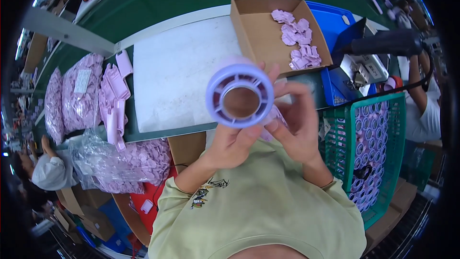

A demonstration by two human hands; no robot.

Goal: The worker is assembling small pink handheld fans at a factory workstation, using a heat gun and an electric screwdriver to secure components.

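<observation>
Close in front of me is a lilac hair dryer housing (216,95), its round, ribbed end ring turned up toward the view. My left hand (233,144) is closed around it from below, fingers partly hidden behind the ring. At the ring's right side, my right hand (298,132) has bent fingers, somewhat blurred, with the thumb pressed on a pink plastic part (278,116). Whether that part is the housing's handle or a separate piece I cannot tell. Beyond the hands lies a white work mat (184,67).
A cardboard box (258,33) with pink pieces stands at the back, beside a blue bin (330,17). A dark tool (383,43) juts in at right. The green crate (350,115) holds several ringed parts. Pink shells (114,96) and bagged parts (81,93) lie left.
</observation>
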